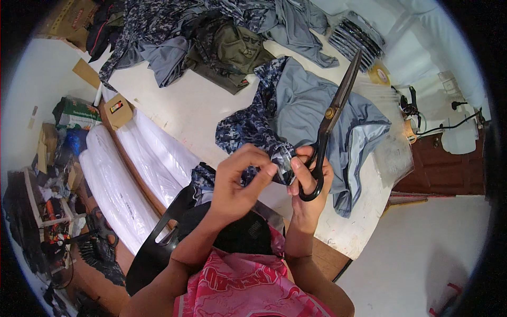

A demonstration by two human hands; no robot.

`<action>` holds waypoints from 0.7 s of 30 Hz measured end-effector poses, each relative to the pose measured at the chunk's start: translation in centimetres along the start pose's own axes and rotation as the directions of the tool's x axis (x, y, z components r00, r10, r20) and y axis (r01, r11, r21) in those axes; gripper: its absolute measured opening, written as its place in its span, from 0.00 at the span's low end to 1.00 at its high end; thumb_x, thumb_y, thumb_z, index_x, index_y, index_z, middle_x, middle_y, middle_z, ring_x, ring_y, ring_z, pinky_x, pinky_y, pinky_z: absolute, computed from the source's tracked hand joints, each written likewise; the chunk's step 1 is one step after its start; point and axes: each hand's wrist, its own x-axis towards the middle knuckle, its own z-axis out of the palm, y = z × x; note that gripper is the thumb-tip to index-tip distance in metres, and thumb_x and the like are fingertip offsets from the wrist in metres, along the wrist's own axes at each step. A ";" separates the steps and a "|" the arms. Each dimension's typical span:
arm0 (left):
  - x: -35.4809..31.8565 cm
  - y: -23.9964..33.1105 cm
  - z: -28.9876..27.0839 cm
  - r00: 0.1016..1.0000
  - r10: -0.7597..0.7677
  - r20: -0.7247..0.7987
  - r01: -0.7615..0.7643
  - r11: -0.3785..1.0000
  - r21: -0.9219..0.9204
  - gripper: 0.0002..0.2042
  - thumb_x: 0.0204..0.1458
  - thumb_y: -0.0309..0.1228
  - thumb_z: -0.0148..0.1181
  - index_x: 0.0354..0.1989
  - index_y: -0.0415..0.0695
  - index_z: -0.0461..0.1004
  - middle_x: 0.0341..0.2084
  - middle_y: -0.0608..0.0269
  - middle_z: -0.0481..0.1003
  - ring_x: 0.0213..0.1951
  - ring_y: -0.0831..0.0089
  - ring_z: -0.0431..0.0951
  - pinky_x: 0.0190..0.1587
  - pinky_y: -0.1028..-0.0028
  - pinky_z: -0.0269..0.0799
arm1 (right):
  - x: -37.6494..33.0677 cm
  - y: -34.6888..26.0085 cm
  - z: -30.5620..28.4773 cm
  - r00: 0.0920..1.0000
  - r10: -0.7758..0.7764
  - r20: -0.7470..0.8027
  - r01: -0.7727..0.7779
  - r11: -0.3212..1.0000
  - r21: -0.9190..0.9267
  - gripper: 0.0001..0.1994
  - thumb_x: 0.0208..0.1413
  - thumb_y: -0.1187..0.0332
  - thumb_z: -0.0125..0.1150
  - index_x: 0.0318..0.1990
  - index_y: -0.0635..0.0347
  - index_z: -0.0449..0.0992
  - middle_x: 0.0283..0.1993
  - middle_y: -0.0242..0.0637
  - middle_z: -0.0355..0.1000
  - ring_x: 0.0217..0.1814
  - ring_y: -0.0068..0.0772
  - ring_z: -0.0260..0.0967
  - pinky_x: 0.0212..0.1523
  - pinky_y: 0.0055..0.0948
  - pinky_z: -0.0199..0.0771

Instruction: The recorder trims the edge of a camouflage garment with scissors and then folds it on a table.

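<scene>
One pink shirt [237, 288] with large lettering is nearest, and two bare hands work beyond it. The left hand [237, 190] has thumb and forefinger pressed together at the garment's near end; I cannot tell what lies between them. The right hand [302, 182] pinches that end while its fingers hook one pair of black scissors [330, 113], blades pointing far right. The single grey-and-camouflage garment [303, 95] spreads from the hands over the white table [153, 103], its right side close to the table's right edge. Tabletop shows left of the garment and at the near right corner. On the left lie at least two plastic-wrapped white rolls [113, 185] and one small labelled box [117, 112], its print too small to read. Farther off are a clothing heap [169, 55], uncountable, one yellowish tape roll [378, 74] and a stack of dark packets [356, 39].
</scene>
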 end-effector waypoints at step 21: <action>0.5 -0.4 -2.3 0.915 -0.400 0.055 0.394 0.855 -0.337 0.10 0.45 0.15 0.64 0.31 0.38 0.69 0.31 0.65 0.75 0.34 0.82 0.72 0.38 0.82 0.67 | 0.9 1.5 -2.8 0.954 0.249 0.170 -0.219 0.960 -0.176 0.16 0.50 0.79 0.62 0.48 0.66 0.71 0.35 0.33 0.75 0.20 0.10 0.61 0.18 0.12 0.59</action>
